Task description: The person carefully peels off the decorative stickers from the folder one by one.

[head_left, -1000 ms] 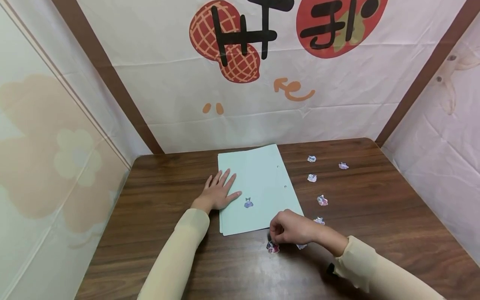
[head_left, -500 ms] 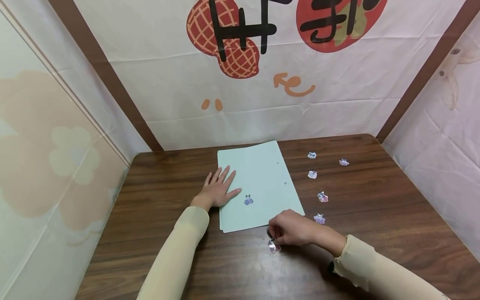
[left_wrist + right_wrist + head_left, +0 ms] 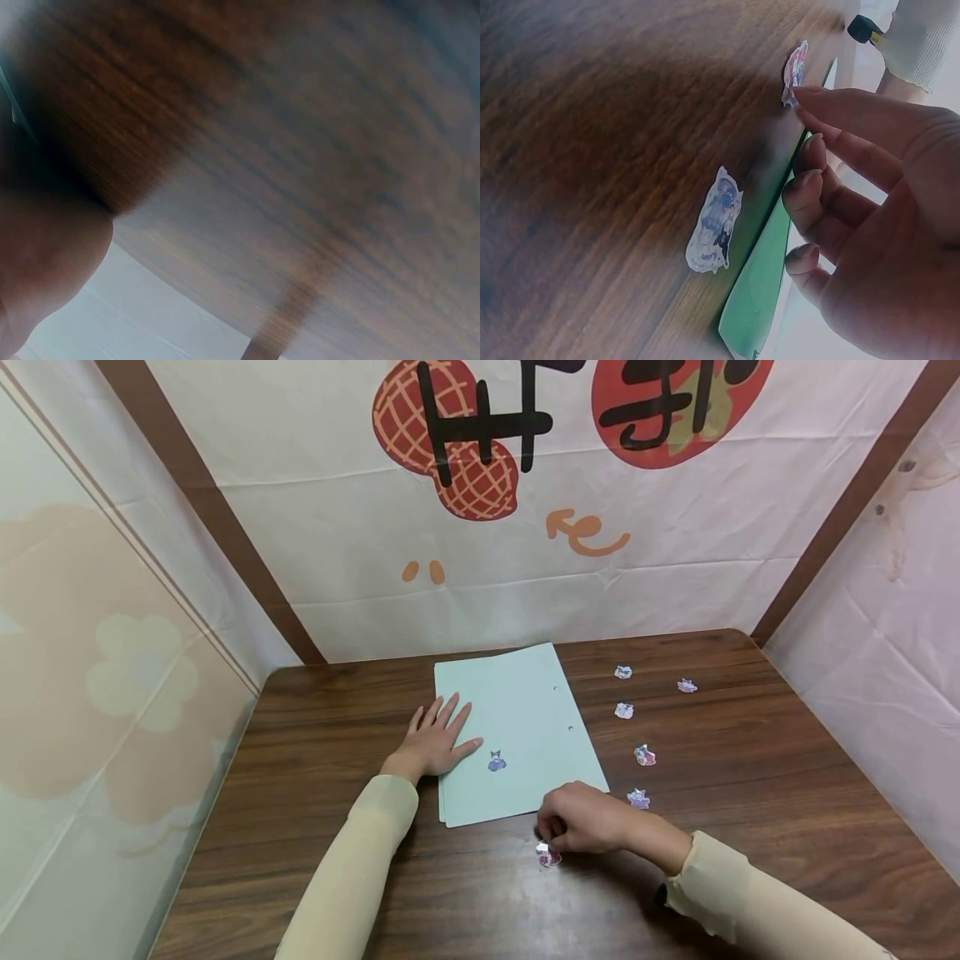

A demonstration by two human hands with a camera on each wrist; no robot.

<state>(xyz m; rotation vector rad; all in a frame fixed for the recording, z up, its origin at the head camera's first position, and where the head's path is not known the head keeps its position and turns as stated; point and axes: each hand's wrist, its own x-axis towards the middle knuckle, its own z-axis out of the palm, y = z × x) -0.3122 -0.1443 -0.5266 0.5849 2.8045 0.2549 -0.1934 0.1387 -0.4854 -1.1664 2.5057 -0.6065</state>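
Note:
My left hand (image 3: 433, 748) lies with spread fingers on the left side of a pale green sheet (image 3: 517, 702), which overlaps another sheet. A small purple sticker (image 3: 497, 761) sits on the sheet beside the left thumb. In front of the sheet's near edge, my right hand (image 3: 585, 818) pinches the end of a pink and white sticker (image 3: 549, 855) between thumb and index finger. The right wrist view shows this sticker (image 3: 797, 69) at the fingertips, the other fingers curled. A bluish-white sticker (image 3: 716, 223) lies on the wood below that hand, hidden in the head view.
Several cut-out stickers lie on the brown wooden table (image 3: 322, 860) right of the sheet, including a white one (image 3: 624, 711), a pink one (image 3: 645, 755) and a purple one (image 3: 638, 798). A printed cloth (image 3: 337, 527) hangs behind the table. The left wrist view is mostly blurred wood.
My right fingertips have come down onto the pink and white sticker's edge, and its upper end now catches the light. The left hand has stayed in place.

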